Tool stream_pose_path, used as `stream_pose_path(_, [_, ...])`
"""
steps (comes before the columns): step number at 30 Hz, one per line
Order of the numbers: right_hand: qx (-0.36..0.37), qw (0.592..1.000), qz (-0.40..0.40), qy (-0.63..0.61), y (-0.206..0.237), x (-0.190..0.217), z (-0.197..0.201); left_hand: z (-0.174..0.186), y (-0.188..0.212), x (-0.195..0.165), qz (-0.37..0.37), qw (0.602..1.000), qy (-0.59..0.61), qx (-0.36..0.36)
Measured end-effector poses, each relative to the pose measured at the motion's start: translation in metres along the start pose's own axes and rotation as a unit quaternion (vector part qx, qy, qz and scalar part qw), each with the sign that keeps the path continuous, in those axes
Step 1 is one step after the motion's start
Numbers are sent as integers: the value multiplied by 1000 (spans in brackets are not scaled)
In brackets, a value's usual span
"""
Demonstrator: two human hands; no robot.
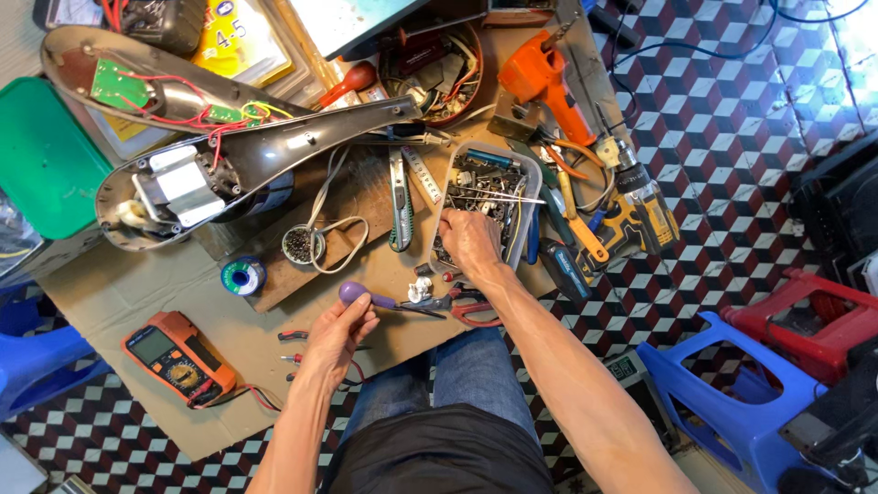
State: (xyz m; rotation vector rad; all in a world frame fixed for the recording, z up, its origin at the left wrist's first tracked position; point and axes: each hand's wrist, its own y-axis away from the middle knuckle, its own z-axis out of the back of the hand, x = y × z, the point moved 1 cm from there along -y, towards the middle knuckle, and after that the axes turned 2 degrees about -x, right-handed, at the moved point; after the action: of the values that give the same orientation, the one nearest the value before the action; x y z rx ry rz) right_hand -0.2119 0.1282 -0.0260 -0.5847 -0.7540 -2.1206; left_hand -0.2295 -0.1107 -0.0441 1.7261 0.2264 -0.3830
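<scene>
Scanning left to right, subjectless notes. Green plastic lid (pixel 41 155) at far left edge; orange multimeter (pixel 178 357) low on the cardboard sheet (pixel 110 293), red lead trailing beside it. Opened dark appliance housing (pixel 229 165) above, motor block and small green circuit boards exposed, red wires looped between the two halves. Solder spool (pixel 243 275) just beside the wooden board (pixel 357 206).

Left hand (pixel 334 334) clenched around a purple-handled screwdriver (pixel 366 295), shaft pointing right toward red-handled pliers (pixel 466 306). Right hand (pixel 471 242) reaching into a clear plastic parts tray (pixel 485 197), fingers down among small metal parts; whether anything is pinched cannot be told. Utility knife (pixel 400 206) lying just left of the tray.

Further right: orange glue gun (pixel 540 78), yellow-and-black cordless drill (pixel 640 215) hanging over the cardboard edge, blue stool (pixel 732 393) and red stool (pixel 814 316) on the patterned floor.

Risks, as judged: tray sits near the cardboard edge, so a nudge from the digging hand could tip it and scatter parts onto the busy tile, where they would be hard to find. Screwdriver tip lies close to the right forearm; a slip could jab. Exposed red wires could snag.

Packaging: yellow rectangular blister pack (pixel 233 41) at top, left of centre, partly under the housing; print not recorded.
</scene>
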Motion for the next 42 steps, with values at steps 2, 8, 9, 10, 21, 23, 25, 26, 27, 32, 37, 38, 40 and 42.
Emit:
stream_pose_path(2, [14, 1000, -12, -8, -3, 2, -1, -4, -6, -3, 4, 1000, 3, 2])
stream_pose_path(8, [-27, 996, -4, -88, -3, -5, -5, -12, -16, -9, -23, 998, -34, -44])
stream_pose_path(9, [-6, 985, -53, -162, -1, -9, -4, -10, -15, -7, -42, 997, -41, -49])
stream_pose_path(10, [13, 967, -104, -233, 2, -16, -3, -11, -14, -5, -59, 996, -50, -51])
stream_pose_path(21, [155, 716, -321, -600, 50, -32, 27, -87, 44, -25, -360, 913, -191, 39])
stream_pose_path(23, [154, 717, -320, -600, 52, -29, 29, -89, 49, -30, -373, 901, -213, 59])
stream_pose_path(25, [145, 738, -311, -580, 53, -25, 31, -90, 52, -32, -371, 899, -219, 83])
stream_pose_path(26, [139, 749, -307, -570, 54, -22, 31, -90, 53, -32, -370, 900, -216, 81])
stream_pose_path(27, [135, 769, -298, -549, 54, -19, 33, -90, 54, -32, -369, 901, -214, 79])
stream_pose_path(32, [98, 846, -253, -458, 55, 6, 45, -91, 53, -33, -410, 884, -215, 61])
stream_pose_path(37, [77, 889, -162, -421, 57, 32, 61, -93, 40, -33, -267, 953, -49, 137])
stream_pose_path(38, [75, 895, -138, -418, 59, 37, 64, -94, 38, -32, -221, 963, 15, 157])
stream_pose_path(40, [44, 943, -53, -326, 64, 46, 68, -95, 35, -29, -123, 963, 142, 192])
stream_pose_path(42, [30, 954, -10, -298, 70, 52, 70, -96, 33, -28, -102, 956, 165, 220])
